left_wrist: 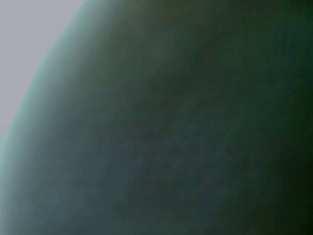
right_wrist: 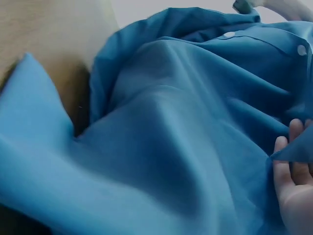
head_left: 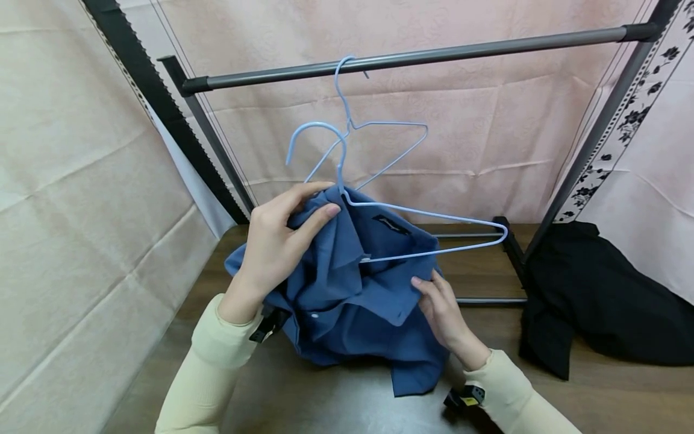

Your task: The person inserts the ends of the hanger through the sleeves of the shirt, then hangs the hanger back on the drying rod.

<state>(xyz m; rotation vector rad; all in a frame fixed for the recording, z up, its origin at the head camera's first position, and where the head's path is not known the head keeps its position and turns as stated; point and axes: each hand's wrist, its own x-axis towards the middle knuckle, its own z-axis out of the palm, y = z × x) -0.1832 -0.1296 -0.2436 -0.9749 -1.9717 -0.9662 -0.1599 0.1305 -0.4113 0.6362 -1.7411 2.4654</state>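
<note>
A blue button shirt (head_left: 352,337) is bunched in front of the rack in the head view. Into its neck opening runs a light blue hanger (head_left: 428,212); one arm lies inside the cloth, while the other sticks out to the right over the collar. My left hand (head_left: 273,241) pinches the shirt's left side by the hanger's neck, thumb in front. At the right, my right hand (head_left: 444,313) holds the collar edge between thumb and fingers, below the protruding arm. The right wrist view shows shirt folds (right_wrist: 156,127) and my fingers (right_wrist: 281,171) at a collar point. The left wrist view is dark and blurred.
A second light blue hanger (head_left: 393,123) hangs from the rack's grey bar (head_left: 461,55) behind the shirt. Black cloth (head_left: 607,301) lies at the right on the wooden table (head_left: 303,404). Pale curtains (head_left: 488,120) stand behind and at the sides.
</note>
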